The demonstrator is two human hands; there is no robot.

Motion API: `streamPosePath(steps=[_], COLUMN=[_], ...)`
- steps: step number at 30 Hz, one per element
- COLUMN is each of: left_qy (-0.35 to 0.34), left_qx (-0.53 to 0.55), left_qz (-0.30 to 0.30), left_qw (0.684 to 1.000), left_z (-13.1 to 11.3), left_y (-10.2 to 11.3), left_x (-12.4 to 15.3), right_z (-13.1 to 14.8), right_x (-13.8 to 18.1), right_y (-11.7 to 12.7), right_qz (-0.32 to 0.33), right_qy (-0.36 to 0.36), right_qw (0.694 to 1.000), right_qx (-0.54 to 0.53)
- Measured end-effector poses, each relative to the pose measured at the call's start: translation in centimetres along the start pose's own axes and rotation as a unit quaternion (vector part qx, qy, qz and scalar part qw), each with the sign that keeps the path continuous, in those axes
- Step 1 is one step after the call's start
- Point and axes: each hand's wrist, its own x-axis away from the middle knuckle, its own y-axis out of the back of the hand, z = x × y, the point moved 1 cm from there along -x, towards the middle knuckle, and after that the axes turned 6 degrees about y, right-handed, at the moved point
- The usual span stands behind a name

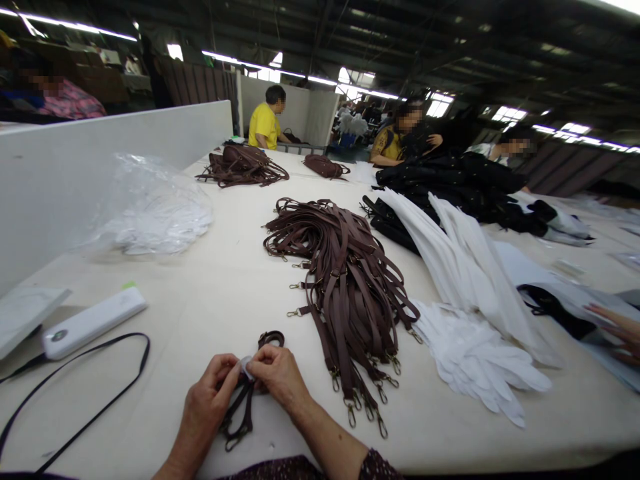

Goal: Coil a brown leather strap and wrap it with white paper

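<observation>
Past patterned clothing (275, 469) at six o'clock, pinching a white slip (245, 367) in closed fingertips of left hand (214, 389) and right hand (280, 377) over a folded brown strap (249, 415), stretched lengthwise from seven to one o'clock, with heaped brown straps (345, 280) at two o'clock, nearer right hand.

Big indoor hall, dark roof (310, 33) with beams, dim up top. Rows of tube lights (323, 81) run across, bright windows (440, 105) further back. Broad pale table (210, 313) in front, low white partition (165, 137) along its left edge. Grey booth panels (300, 110) behind, dark striped screen (200, 87) beside them, brownish panels (565, 167) far right.
</observation>
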Motion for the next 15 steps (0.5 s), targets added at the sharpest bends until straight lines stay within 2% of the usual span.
streamPosePath(steps=[8,15], left_qy=[-0.061,-0.041], left_qx=[-0.033,0.001], left_qz=[-0.002,0.009], left_qw=[0.998,0.999], left_z=[0.21,0.07], left_y=[-0.25,-0.2], left_x=[0.56,0.72], right_z=[0.16,0.14], right_x=[0.09,-0.13], right_y=[-0.01,0.22], right_qz=[0.015,0.029], right_qy=[0.0,-0.004], right_qw=[1.0,0.999], right_qx=[0.019,0.043])
